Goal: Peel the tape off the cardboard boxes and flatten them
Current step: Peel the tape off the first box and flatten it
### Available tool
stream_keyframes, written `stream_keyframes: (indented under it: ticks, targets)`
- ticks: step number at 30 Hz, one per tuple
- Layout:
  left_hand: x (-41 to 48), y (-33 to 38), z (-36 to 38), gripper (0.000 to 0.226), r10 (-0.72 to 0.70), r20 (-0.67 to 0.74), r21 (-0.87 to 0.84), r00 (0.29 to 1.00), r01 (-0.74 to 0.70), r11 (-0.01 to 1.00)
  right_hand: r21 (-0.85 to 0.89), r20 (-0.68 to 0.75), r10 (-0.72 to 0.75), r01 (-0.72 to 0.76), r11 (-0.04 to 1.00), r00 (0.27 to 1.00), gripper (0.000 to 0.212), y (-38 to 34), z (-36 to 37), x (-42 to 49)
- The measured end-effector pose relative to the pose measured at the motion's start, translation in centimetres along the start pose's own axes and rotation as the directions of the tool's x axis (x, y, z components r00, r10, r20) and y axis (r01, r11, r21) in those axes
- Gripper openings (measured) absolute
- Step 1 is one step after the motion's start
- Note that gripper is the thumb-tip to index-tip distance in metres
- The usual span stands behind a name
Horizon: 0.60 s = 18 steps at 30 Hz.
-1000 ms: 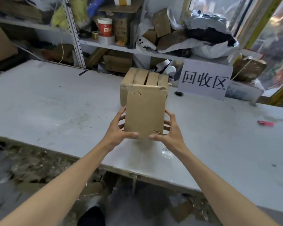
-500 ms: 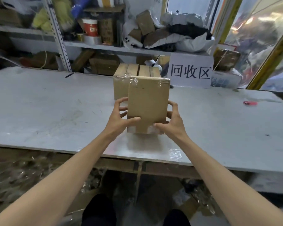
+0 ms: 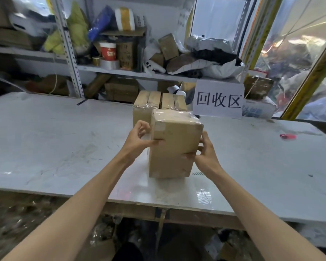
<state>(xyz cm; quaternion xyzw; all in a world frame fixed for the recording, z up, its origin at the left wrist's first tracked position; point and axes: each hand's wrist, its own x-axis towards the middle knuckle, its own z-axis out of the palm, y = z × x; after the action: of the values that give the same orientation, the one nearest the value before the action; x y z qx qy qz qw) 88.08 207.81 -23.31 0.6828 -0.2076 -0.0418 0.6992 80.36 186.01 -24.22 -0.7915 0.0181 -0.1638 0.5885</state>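
Turned since the earlier frame, the tall cardboard box (image 3: 174,147), glossy clear tape (image 3: 175,116) across its top, stands on the table (image 3: 64,147) between your left hand (image 3: 137,139) and right hand (image 3: 207,153), both gripping its sides.

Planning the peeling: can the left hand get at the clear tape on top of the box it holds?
Probably yes: the left hand grips the box at its left side, and nothing covers the clear tape on top.
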Motion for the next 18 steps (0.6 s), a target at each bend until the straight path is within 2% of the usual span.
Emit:
stream_keyframes:
  ticks: [3, 5, 8, 10, 12, 14, 18]
  targets:
    - [0.8, 0.7, 0.4, 0.096, -0.003, 0.054, 0.045, 0.999, 0.001, 0.999, 0.045, 0.034, 0.001, -0.003, 0.999, 0.999, 0.077, 0.4, -0.7, 0.6]
    - [1.1, 0.8, 0.9, 0.112, 0.024, 0.012, 0.1, 1.0, -0.026, 0.995, 0.023, 0.033, -0.011, 0.01, 1.0, 0.999, 0.076, 0.1, -1.2, 0.8]
    - [1.1, 0.9, 1.0, 0.114, 0.135, -0.03, 0.196, 0.99, -0.127, 0.972, -0.021, -0.096, -0.072, 0.07, 0.997, 0.993, 0.084, -1.3, -1.1, 1.3]
    - [0.8, 1.6, 0.8, 0.115, 0.231, -0.039, 0.318, 0.972, -0.207, 0.925, 0.046, -0.172, -0.154, 0.164, 0.985, 0.973, 0.073, -3.3, -0.8, 1.6]
    - [0.5, 2.6, 0.5, 0.114, 0.354, -0.022, 0.43, 0.935, -0.311, 0.848, 0.078, -0.109, -0.201, 0.21, 0.975, 0.973, 0.05, -5.2, -0.2, 2.2]
    - [0.4, 3.3, 0.1, 0.114, 0.43, 0.008, 0.509, 0.903, -0.374, 0.775, 0.017, -0.006, -0.222, 0.222, 0.975, 0.975, 0.035, -6.1, 0.6, 2.5]
    - [-0.3, 3.3, -1.1, 0.122, 0.422, 0.015, 0.607, 0.907, -0.343, 0.717, -0.159, 0.079, -0.292, 0.302, 0.94, 0.953, 0.03, -6.3, 2.2, 2.0]
